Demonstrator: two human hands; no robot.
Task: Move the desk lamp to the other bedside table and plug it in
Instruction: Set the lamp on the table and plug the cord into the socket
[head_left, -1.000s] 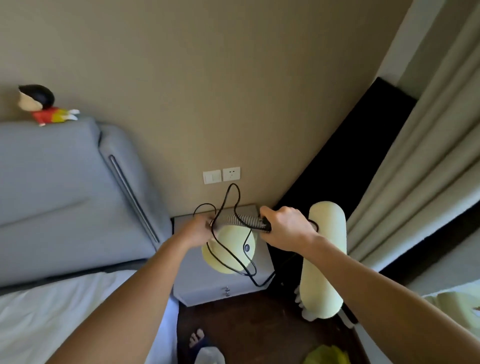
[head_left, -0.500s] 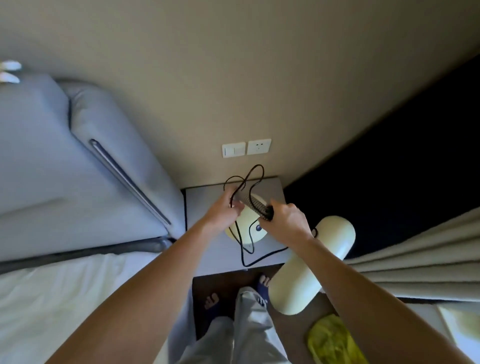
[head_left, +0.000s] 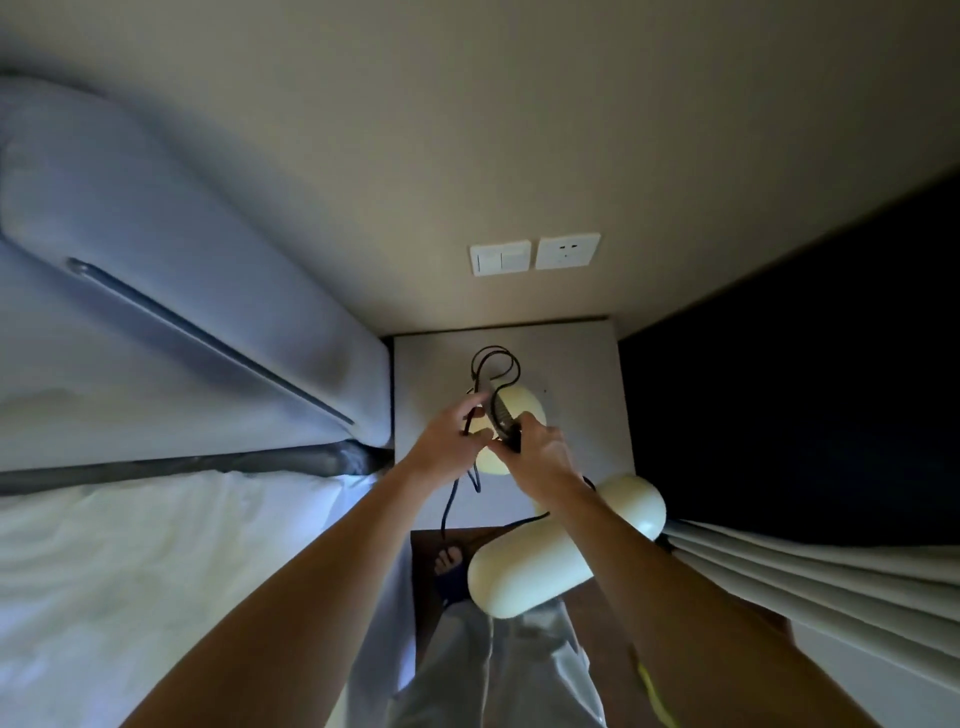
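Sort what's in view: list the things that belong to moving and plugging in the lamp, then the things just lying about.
Part of the job:
lamp, held by the right hand
cord, in the left hand
bedside table
wall socket

Just lying about:
bed
headboard
light switch
curtain

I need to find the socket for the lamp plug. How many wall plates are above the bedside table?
2: a switch plate on the left and a socket plate right beside it, both on the wall above the bedside table. None looks hidden.
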